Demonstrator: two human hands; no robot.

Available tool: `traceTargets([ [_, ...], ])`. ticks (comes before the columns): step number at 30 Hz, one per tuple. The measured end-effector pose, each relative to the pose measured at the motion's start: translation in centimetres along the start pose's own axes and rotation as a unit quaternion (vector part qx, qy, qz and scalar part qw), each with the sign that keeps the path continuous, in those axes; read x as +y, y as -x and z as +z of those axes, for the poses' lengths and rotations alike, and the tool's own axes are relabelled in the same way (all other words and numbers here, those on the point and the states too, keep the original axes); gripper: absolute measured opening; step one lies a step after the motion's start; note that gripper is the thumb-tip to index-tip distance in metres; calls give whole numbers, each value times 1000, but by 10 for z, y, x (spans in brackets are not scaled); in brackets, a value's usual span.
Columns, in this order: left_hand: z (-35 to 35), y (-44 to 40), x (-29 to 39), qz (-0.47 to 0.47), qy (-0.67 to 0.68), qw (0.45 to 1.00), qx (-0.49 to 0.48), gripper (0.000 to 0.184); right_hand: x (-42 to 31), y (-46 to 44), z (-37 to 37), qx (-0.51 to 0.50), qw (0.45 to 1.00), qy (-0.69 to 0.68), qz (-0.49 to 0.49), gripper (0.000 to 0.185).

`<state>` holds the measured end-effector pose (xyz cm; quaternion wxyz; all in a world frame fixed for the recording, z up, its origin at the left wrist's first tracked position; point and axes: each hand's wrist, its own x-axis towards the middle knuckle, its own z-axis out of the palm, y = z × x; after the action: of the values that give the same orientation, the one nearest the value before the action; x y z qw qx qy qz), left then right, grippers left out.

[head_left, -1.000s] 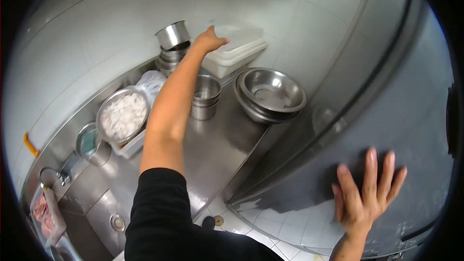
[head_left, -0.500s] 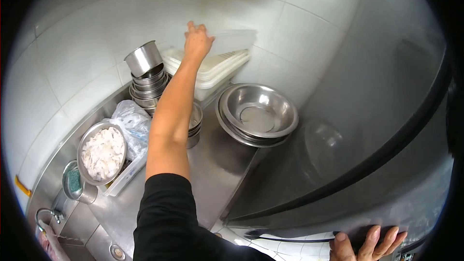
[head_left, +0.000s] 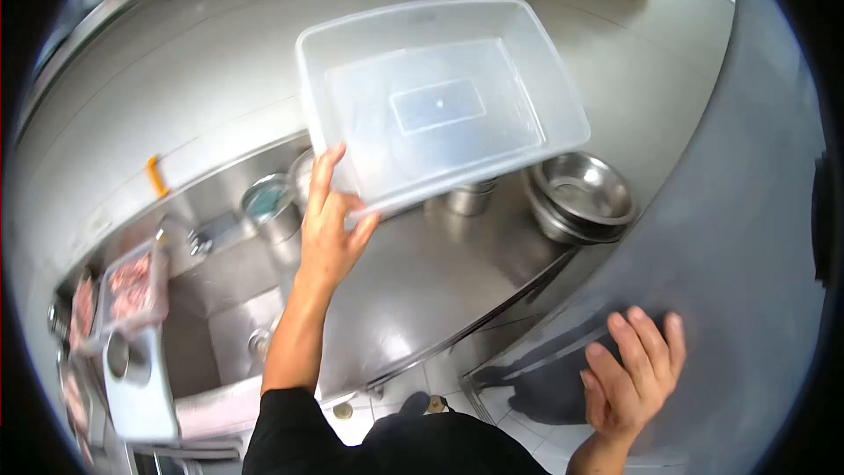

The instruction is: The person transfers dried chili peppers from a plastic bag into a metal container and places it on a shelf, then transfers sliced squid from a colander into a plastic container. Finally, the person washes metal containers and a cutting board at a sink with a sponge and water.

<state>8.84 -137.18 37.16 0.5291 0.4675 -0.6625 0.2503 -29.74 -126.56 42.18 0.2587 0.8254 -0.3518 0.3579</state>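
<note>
My left hand grips the near left corner of a clear, empty-looking plastic bin, which is lifted above the steel counter with its open side facing me. The bin hides most of the things behind it. On the right, my right hand has its fingers apart in front of a grey, glossy door-like surface; whether the fingertips touch it is unclear. Stacked steel bowls sit just beyond the bin's near right corner.
At the left is a sink with a faucet. Trays of raw meat, a white board and a small steel cup lie beside it. A steel pot with something green stands behind the sink.
My left hand has taken hold of the clear bin and brought it up and nearer. The view has swung left, showing more of the sink. My right hand appears higher against the grey surface.
</note>
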Motion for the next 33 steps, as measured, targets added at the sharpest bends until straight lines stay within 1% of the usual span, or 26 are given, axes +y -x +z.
traceTargets([
  [1, -33, 24, 10, -12, -23, 1000, -4, 34, -3, -2, 8, 5, 997, -81, 10, 21],
  [3, -94, 68, 35, -40, -63, 997, -15, 34, -10, -5, 32, 0, 971, -237, 35, 27],
  [5, -146, 108, 62, -63, -106, 992, -38, 35, -18, -10, 54, -28, 962, -268, 53, 39],
  [7, -187, 138, 90, -84, -150, 984, -56, 36, -29, -16, 84, -25, 915, -386, 113, 49],
  [8, -201, 149, 103, -95, -174, 978, -68, 39, -36, -23, 97, -55, 891, -424, 155, 55],
  [9, -215, 157, 115, -105, -185, 974, -78, 39, -44, -34, 111, -84, 863, -458, 196, 61],
  [11, -242, 175, 135, -121, -200, 968, -94, 41, -64, -51, 137, -155, 851, -446, 229, 67],
  [13, -265, 192, 150, -130, -210, 963, -109, 44, -81, -57, 187, -200, 826, -481, 215, 71],
  [14, -276, 197, 156, -131, -215, 961, -115, 45, -90, -57, 221, -197, 828, -494, 178, 62],
  [15, -286, 202, 160, -130, -218, 960, -121, 46, -106, -63, 225, -192, 829, -505, 144, 54],
  [16, -294, 208, 158, -108, -218, 961, -129, 49, -117, -64, 227, -231, 794, -530, 189, 47],
  [18, -309, 222, 153, -111, -238, 956, -131, 51, -149, -68, 226, -309, 713, -568, 271, 32],
  [19, -316, 231, 149, -113, -251, 953, -130, 52, -165, -71, 225, -287, 717, -573, 274, 28],
  [20, -331, 246, 141, -147, -261, 941, -156, 57, -183, -73, 224, -266, 719, -579, 276, 25],
  [21, -342, 251, 141, -161, -238, 947, -147, 67, -199, -72, 224, -246, 719, -586, 281, 21],
  [23, -360, 252, 131, -179, -189, 957, -128, 91, -224, -72, 237, -201, 758, -572, 242, 19],
  [24, -371, 256, 121, -200, -175, 955, -130, 118, -237, -74, 244, -179, 777, -562, 222, 18],
  [25, -376, 260, 111, -279, -107, 952, -63, 120, -249, -76, 251, -159, 797, -544, 209, 18],
  [26, -380, 263, 101, -357, -37, 934, 4, 121, -262, -77, 259, -140, 816, -525, 196, 18],
  [27, -384, 262, 90, -429, 34, 900, 72, 122, -274, -78, 262, -122, 835, -505, 183, 18],
  [28, -390, 264, 69, -449, 80, 887, 75, 125, -286, -80, 259, -136, 821, -521, 190, 22],
  [30, -411, 276, 40, -520, 143, 839, 80, 120, -309, -85, 253, -159, 793, -552, 206, 30],
  [31, -421, 279, 24, -552, 175, 812, 80, 117, -321, -84, 263, -156, 769, -584, 207, 31],
  [33, -435, 274, -3, -510, 145, 841, 108, 107, -341, -78, 293, -144, 722, -641, 215, 32],
])
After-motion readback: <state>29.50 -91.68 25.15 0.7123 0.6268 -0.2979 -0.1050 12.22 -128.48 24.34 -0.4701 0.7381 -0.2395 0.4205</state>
